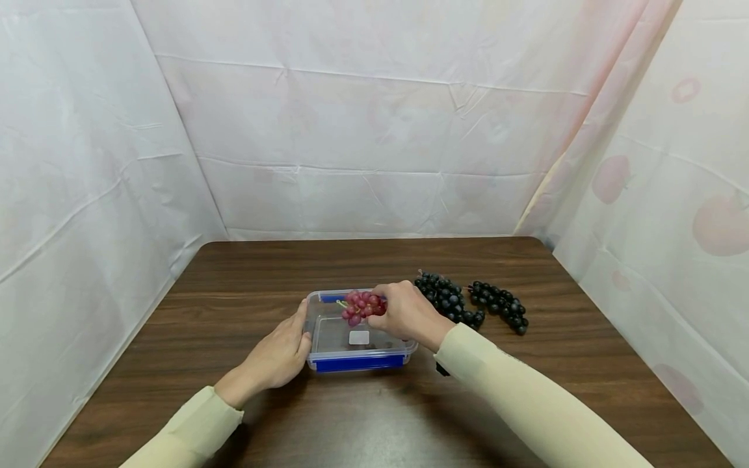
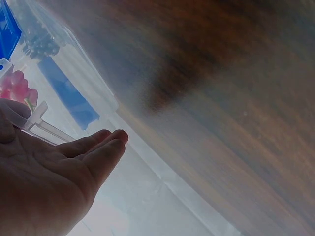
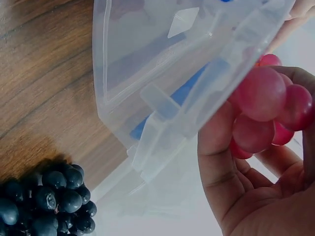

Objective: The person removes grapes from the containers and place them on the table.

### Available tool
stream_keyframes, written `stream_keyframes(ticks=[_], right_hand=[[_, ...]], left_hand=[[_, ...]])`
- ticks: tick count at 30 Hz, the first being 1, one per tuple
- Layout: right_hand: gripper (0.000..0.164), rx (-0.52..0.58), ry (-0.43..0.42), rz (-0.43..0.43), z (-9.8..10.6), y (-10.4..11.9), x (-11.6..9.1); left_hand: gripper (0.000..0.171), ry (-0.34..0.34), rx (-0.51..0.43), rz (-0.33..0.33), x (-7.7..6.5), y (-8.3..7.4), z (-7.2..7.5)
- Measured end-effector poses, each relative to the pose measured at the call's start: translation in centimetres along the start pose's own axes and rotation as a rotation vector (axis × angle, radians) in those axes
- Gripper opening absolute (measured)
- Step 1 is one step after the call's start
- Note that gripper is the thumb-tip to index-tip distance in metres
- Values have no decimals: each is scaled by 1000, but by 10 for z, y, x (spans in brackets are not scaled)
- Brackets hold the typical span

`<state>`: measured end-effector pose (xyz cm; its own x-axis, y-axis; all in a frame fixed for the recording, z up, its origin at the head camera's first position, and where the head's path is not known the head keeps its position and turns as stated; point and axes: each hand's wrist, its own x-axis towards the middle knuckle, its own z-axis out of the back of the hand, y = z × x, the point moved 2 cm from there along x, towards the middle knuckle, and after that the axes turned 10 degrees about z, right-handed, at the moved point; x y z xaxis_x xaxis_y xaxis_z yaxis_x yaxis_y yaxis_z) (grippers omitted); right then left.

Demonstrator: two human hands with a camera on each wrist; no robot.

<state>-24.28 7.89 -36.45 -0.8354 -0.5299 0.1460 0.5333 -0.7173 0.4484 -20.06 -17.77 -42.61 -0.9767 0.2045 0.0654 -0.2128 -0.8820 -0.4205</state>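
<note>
A clear plastic food container with blue latches along its sides sits in front of me, its top open. My right hand holds a small bunch of red grapes over it. In the right wrist view, thumb and fingers pinch the red grapes beside the container's wall. A green stem sticks out on the bunch's left side. My left hand rests against the container's left side, fingers fairly straight. The left wrist view shows that hand's fingers extended along the wall.
Two bunches of black grapes lie right of the container: a larger bunch close behind my right hand and a smaller bunch farther right. The brown wood-grain table is enclosed by pale hanging sheets at the back and sides.
</note>
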Motion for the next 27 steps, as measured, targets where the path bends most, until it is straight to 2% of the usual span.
stream_keyframes(ticks=[12,27], right_hand=[[34,0,-25,28,11,-2,-4],[37,-28,-56,29,20,-6,-13]], left_hand=[[69,-3,0,1,0,-1,-1],[69,-2,0,3,0,-1,-1]])
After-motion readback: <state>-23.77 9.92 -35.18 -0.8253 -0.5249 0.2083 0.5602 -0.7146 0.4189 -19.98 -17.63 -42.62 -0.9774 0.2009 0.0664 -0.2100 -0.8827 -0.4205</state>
